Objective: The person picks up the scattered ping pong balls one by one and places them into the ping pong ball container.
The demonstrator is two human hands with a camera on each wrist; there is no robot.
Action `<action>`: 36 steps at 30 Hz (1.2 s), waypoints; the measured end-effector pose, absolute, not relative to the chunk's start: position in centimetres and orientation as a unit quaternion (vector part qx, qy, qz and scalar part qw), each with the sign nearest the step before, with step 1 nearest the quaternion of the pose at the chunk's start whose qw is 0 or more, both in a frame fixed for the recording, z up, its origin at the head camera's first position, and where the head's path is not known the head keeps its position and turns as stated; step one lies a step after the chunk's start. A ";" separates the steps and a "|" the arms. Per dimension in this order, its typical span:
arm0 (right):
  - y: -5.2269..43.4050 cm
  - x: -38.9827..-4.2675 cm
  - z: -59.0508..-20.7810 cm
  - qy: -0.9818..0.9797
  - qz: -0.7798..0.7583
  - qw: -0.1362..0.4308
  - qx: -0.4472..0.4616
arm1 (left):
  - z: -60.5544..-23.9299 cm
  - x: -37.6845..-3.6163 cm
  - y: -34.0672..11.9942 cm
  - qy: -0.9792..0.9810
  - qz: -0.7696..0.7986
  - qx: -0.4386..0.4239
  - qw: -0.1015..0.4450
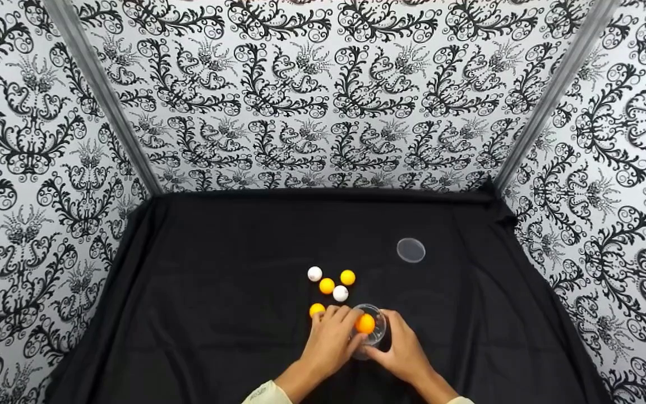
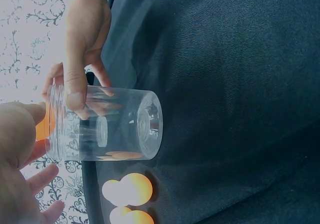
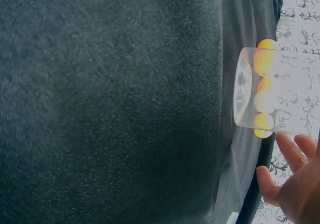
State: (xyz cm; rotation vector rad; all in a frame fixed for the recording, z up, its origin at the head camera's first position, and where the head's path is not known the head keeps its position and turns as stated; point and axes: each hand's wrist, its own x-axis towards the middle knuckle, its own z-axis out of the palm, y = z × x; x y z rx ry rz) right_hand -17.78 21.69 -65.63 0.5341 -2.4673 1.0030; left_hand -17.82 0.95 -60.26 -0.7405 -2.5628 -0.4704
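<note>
A clear plastic jar (image 2: 107, 124) is upright with its mouth up, near the front of the black cloth. My right hand (image 1: 407, 348) grips its side, with the thumb lying along the wall in the left wrist view. At the mouth, my left hand (image 1: 328, 339) holds an orange ping-pong ball (image 1: 365, 324) between thumb and fingers. Below that ball the jar's inside shows see-through walls and base. A yellow ball (image 1: 317, 310) lies right beside the left fingers, partly covered by them.
Beyond the hands lie a white ball (image 1: 314, 274), a second white ball (image 1: 340, 293), a yellow ball (image 1: 327, 286) and another yellow ball (image 1: 347, 277). A clear round lid (image 1: 411, 250) lies farther back to the right. Patterned walls (image 1: 323, 101) enclose the black-covered table (image 1: 233, 235).
</note>
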 end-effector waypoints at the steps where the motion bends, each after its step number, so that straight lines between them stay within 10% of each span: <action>1: 21.7 -17.8 -65.6 -0.888 0.362 0.209 0.192 | -60.3 -17.8 0.9 -0.923 -0.170 -0.268 0.217; 36: 21.5 -17.7 -65.7 -0.893 0.349 0.220 0.182 | -59.7 -18.8 0.3 -0.927 -0.180 -0.246 0.219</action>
